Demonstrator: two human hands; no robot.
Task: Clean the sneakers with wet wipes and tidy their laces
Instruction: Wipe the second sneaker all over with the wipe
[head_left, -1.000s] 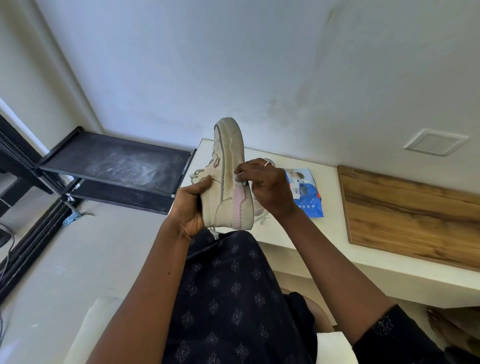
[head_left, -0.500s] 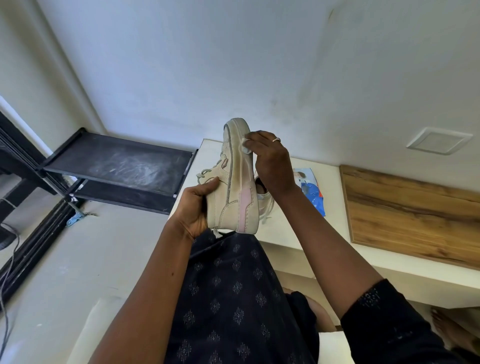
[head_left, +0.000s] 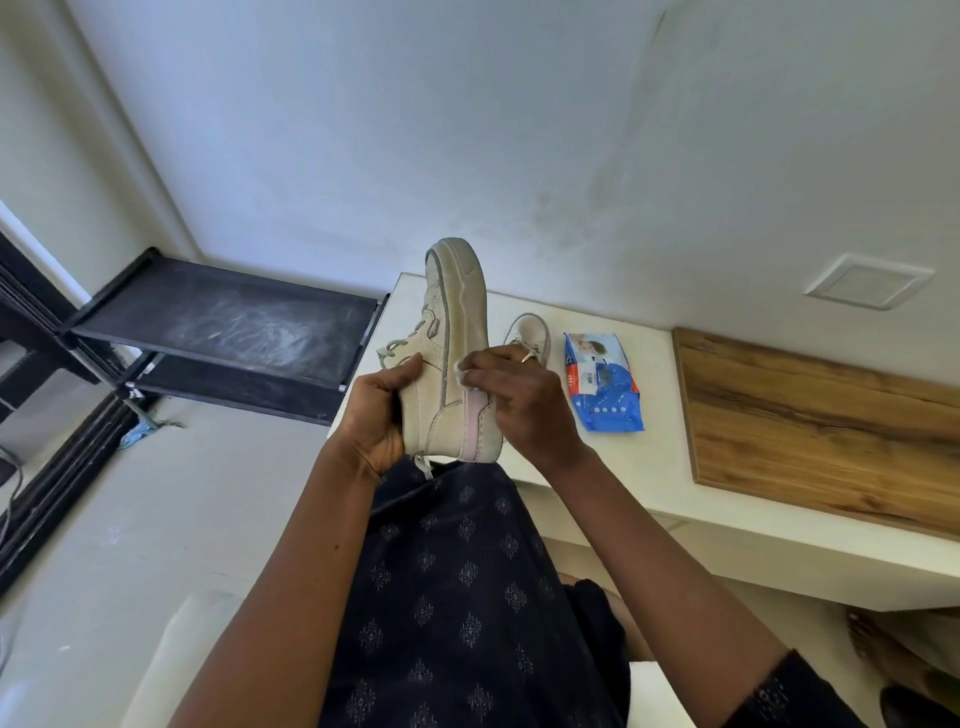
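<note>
Cream and scuffed, the sneaker (head_left: 452, 364) stands on end above the person's lap, toe up and heel down, with its sole edge turned to the right. The left hand (head_left: 376, 410) is wrapped round the laced side near the heel, thumb across the upper and fingers curled behind. The right hand (head_left: 519, 395) has its fingers bunched on a small white wet wipe (head_left: 464, 375), pressing it against the side of the sole, low down towards the heel. A ring (head_left: 527, 356) shows on one finger. A pale lace (head_left: 395, 351) loops out on the left of the shoe, and a lace end hangs below the heel.

Beyond the hands, the second sneaker (head_left: 530, 335) sits on the white ledge (head_left: 649, 467), partly hidden by the right hand. Just to its right the blue pack of wet wipes (head_left: 602, 384) lies flat. Further right, a wooden board (head_left: 821, 426) covers the ledge. On the far left a black metal rack (head_left: 234, 322) stands against the wall, its top shelf dusty. A dark patterned garment (head_left: 457, 597) covers the lap.
</note>
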